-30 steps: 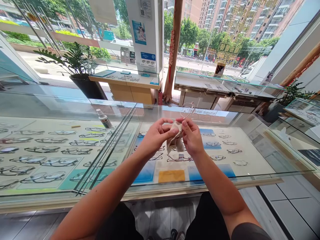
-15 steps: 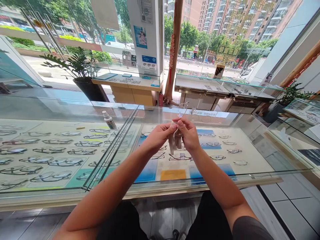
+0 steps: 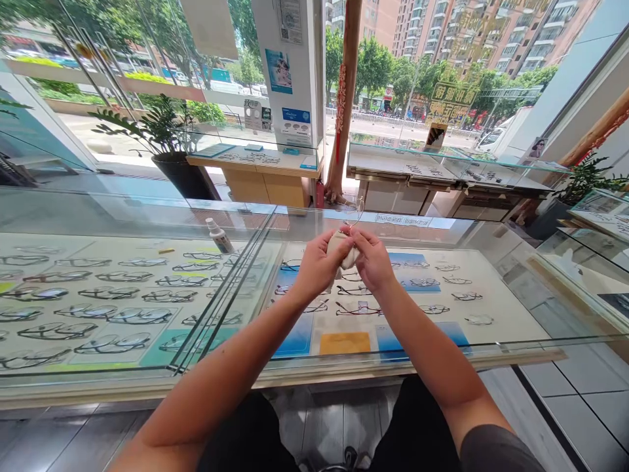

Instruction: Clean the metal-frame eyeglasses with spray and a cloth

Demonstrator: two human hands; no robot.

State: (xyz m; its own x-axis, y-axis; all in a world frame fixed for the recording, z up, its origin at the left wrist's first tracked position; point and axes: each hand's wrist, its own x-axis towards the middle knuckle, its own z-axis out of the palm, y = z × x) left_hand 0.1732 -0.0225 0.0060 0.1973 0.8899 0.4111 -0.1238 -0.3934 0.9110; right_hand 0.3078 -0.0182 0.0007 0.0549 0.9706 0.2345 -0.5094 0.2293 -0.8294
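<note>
Over the glass display counter, my left hand (image 3: 320, 263) is closed on a pale, bunched cloth (image 3: 349, 258), its thumb pressing toward the right fingers. My right hand (image 3: 375, 261) pinches a pair of thin-rimmed eyeglasses (image 3: 362, 208) right beside it. One round lens rises above the fingertips. The rest of the frame is hidden by the cloth and fingers, so I cannot tell exactly how the cloth lies on it. Both hands meet at the fingertips.
Rows of eyeglasses (image 3: 140, 315) lie under the glass counter top (image 3: 304, 229). A white spray bottle (image 3: 219, 236) stands on the left, near a small yellow piece (image 3: 166, 251). Beyond are a potted plant (image 3: 167, 147), a wooden post (image 3: 343, 111) and more display cases (image 3: 393, 174).
The cloth, hanging down between the hands before, is now bunched up around the left fingers. The eyeglasses have turned, showing the lens more edge-on. The view has shifted slightly.
</note>
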